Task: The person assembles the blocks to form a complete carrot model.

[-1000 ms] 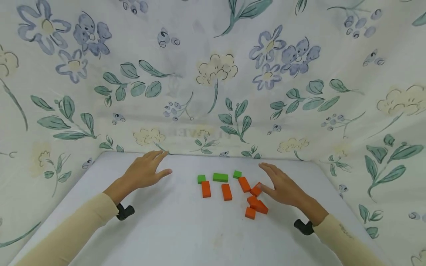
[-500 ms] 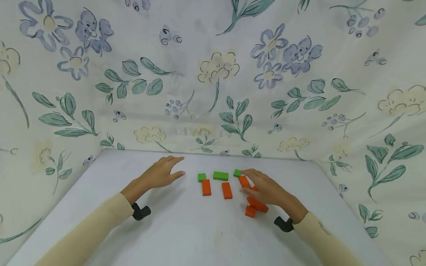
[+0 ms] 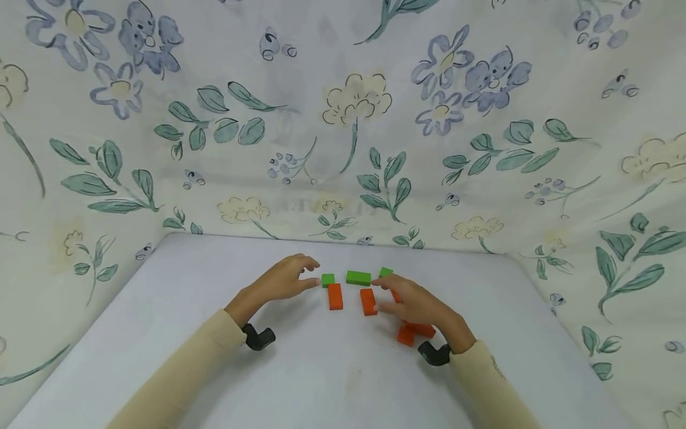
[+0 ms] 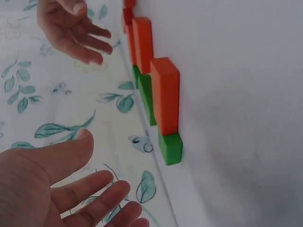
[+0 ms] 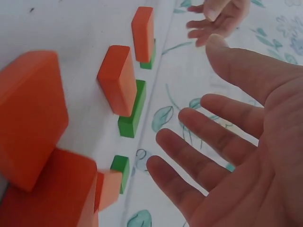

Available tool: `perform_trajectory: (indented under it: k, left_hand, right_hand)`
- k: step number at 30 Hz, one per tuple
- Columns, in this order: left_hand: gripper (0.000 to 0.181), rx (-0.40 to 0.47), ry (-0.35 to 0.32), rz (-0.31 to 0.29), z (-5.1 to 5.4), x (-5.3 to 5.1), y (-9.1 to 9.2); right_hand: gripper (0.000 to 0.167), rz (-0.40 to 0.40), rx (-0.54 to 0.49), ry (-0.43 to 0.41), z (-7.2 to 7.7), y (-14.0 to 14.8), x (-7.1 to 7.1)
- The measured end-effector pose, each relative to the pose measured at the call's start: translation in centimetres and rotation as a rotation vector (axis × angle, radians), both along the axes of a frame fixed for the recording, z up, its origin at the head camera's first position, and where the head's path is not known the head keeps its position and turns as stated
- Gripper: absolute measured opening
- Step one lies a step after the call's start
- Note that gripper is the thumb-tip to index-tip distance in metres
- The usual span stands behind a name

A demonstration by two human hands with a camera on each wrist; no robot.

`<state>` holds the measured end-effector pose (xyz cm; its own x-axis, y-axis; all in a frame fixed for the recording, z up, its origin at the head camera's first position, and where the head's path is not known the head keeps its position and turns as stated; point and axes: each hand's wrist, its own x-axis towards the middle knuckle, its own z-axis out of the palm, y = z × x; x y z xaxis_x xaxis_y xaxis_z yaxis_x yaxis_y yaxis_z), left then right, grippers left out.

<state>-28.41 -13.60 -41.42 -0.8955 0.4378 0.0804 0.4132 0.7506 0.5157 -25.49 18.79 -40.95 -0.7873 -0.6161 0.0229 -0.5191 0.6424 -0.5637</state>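
Observation:
My left hand (image 3: 281,278) hovers with fingers apart just left of a small green block (image 3: 328,279) and an orange block (image 3: 334,297). In the left wrist view that green block (image 4: 171,148) lies against the end of the orange one (image 4: 165,97). My right hand (image 3: 418,302) is held over the right-hand blocks, its spread fingers holding nothing; it partly hides an orange block and a small green block (image 3: 386,272). Left of its fingertips are a long green block (image 3: 358,277) and an orange block (image 3: 368,301).
Near the right wrist, orange blocks (image 3: 405,335) lie together on the white table (image 3: 321,369). Behind the table's far edge hangs a flower-patterned cloth (image 3: 300,173), which also rises at both sides.
Both hands have moved inward: the left one rightward to beside the small green block, the right one leftward over the blocks. The head view has shifted slightly. No block has visibly moved on the table.

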Motion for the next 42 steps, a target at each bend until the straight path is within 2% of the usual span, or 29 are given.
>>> perform_trajectory:
  k: [4,11,16,19,23,27,31,37,42]
  left_hand:
    - [0.047,0.022,-0.027,-0.025,-0.2,-0.2,1.4]
    - [0.052,0.011,-0.105,0.006,-2.1,0.2,3.0]
    - [0.060,-0.045,-0.096,0.014,-3.5,0.3,3.3]
    - [0.059,-0.053,-0.091,0.029,-3.8,0.2,3.4]
    - [0.058,-0.037,-0.091,0.041,-3.7,0.2,3.6]
    - [0.058,-0.032,-0.083,0.022,-3.6,0.3,3.9]
    - [0.059,-0.036,-0.086,0.005,-3.5,0.6,3.7]
    - [0.058,-0.042,-0.071,0.014,-3.1,0.2,3.2]
    - [0.053,-0.045,-0.083,-0.004,-3.1,0.2,2.9]
  right_hand:
    - [0.053,-0.031,0.014,-0.009,-0.1,0.0,-0.1]
    - [0.054,-0.078,0.073,-0.042,-1.2,-0.6,-0.5]
    - [0.057,-0.078,0.109,-0.065,-1.9,-1.2,-0.9]
    - [0.059,-0.060,0.120,-0.050,-2.2,-1.5,-1.2]
    - [0.059,-0.055,0.129,-0.036,-2.4,-1.8,-1.3]
    - [0.057,-0.066,0.142,-0.025,-2.4,-1.5,-1.2]
    - [0.055,-0.054,0.147,-0.008,-2.7,-1.4,-1.1]
    - [0.058,-0.072,0.145,-0.019,-2.5,-1.6,-1.2]
    - [0.058,-0.067,0.178,-0.018,-2.8,-1.7,-1.3]
